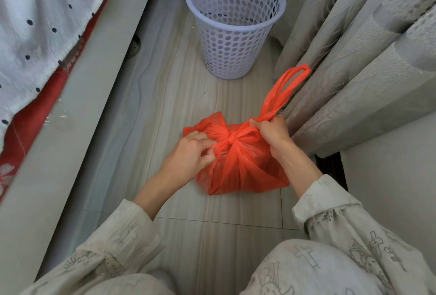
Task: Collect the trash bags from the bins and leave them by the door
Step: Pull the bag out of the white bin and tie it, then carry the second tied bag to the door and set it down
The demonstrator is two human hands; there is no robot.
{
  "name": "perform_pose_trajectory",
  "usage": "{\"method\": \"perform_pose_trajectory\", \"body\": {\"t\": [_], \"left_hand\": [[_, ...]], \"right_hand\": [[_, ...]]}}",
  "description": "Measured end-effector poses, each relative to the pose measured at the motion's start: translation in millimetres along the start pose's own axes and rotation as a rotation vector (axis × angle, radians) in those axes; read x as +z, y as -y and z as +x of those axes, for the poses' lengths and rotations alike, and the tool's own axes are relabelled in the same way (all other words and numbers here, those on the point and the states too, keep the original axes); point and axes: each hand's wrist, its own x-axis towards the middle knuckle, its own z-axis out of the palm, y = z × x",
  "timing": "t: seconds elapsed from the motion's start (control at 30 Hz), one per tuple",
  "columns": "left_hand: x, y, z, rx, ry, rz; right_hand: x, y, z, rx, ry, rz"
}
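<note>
Now our left hand [191, 151] curls its fingers [208, 144] round one handle at the knot; our right hand [271, 130] pinches the other handle loop [286, 87]. Orange trash bag [240, 167] sits on the floor [179, 96], well short of the white bin [236, 23], curtain [354, 59] beside.

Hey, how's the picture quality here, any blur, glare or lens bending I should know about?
Head view: soft, even daylight, no harsh shadows; the red bag, left hand and right hand are sharp. Head view: wide-angle distortion bows the bed frame and curtain near the edges. Head view: faint sheen on the floor tiles, no strong glare; the white basket is crisp.
</note>
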Motion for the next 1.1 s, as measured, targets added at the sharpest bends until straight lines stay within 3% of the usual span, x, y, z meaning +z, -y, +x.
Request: {"method": "perform_pose_trajectory", "body": {"t": [0.37, 0.47, 0.63, 0.83, 1.1], "left_hand": [[3, 12, -10, -0.011, -0.008, -0.096], [-2, 18, -6, -0.118, -0.006, -0.161], [-28, 2, -9, -0.366, 0.145, -0.191], [-108, -47, -31, -0.545, 0.335, -0.293], [-307, -169, -99, -0.764, 0.205, -0.475]], "right_hand": [[-8, -10, 0, 0.151, 0.035, 0.049], [0, -17, 6, 0.149, 0.025, 0.003], [-2, 7, -14, 0.21, 0.143, -0.099], [-30, 90, -104, 0.171, 0.483, -0.407], [-91, 292, -240, 0.003, 0.621, -0.741]]}}
